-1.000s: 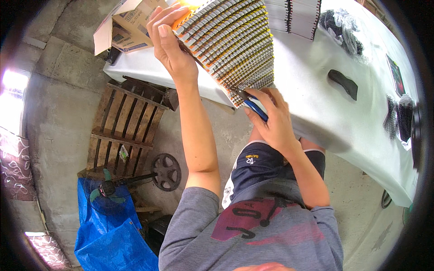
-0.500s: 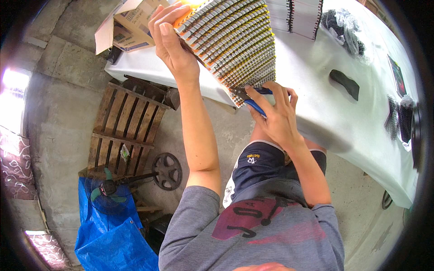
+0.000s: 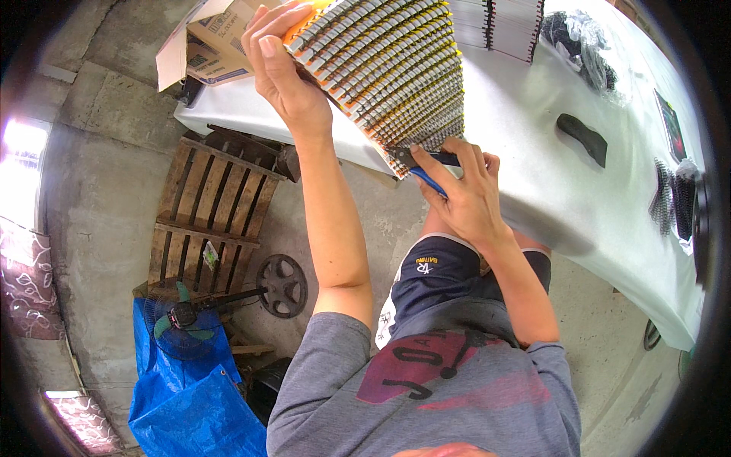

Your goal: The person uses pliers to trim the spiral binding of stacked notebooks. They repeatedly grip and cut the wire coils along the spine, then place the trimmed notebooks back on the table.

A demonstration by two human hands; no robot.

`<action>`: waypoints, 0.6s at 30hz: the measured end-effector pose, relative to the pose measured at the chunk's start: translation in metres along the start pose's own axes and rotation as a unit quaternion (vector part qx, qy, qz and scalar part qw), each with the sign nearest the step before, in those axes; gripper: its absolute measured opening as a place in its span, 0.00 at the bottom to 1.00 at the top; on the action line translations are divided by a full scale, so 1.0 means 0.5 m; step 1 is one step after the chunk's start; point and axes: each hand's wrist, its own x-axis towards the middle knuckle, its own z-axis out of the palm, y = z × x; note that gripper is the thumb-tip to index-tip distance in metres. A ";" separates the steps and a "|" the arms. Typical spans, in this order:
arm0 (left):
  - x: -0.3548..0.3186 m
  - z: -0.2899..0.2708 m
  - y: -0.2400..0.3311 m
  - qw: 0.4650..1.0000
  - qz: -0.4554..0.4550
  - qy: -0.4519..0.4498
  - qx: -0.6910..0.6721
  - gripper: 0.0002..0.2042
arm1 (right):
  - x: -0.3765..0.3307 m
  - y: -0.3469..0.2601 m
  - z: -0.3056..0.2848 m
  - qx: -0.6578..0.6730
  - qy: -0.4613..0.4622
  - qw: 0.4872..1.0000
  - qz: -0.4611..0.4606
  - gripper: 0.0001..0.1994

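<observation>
A thick stack of spiral-bound notebooks (image 3: 392, 76), its rows of coils facing me, stands tilted at the near edge of the table. My left hand (image 3: 288, 76) grips its upper left side, with the fingers wrapped over the edge and partly out of sight behind it. Blue-handled pliers (image 3: 428, 181) are in my right hand (image 3: 470, 179). Their dark jaws touch the coil ends at the stack's lower corner. Whether the jaws are closed on a wire is too small to tell.
More spiral-bound books (image 3: 514, 30) stand farther back on the white-covered table (image 3: 525, 114). To the right lie a black curved object (image 3: 582, 139), bagged black coils (image 3: 582, 57) and a phone-like device (image 3: 667, 126). A cardboard box (image 3: 217, 46), wooden pallet (image 3: 205, 206) and fan (image 3: 183, 320) are at left.
My left hand and the top of the stack have shifted slightly left. The pliers' handles look a little closer together, while their jaws stay at the same corner.
</observation>
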 end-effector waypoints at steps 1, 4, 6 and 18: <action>0.000 0.001 0.001 1.000 -0.004 0.002 -0.001 0.25 | 0.000 -0.001 0.000 0.006 -0.002 1.000 0.004 0.24; 0.000 0.003 0.005 1.000 -0.006 0.000 0.004 0.26 | -0.002 -0.007 0.000 0.038 -0.014 0.999 0.027 0.23; 0.001 0.003 0.006 1.000 -0.007 -0.001 -0.001 0.26 | -0.006 -0.012 0.003 0.080 -0.026 0.995 0.057 0.22; -0.002 0.004 0.006 0.999 -0.025 0.007 -0.021 0.25 | 0.008 -0.008 -0.001 0.540 -0.154 0.771 0.299 0.14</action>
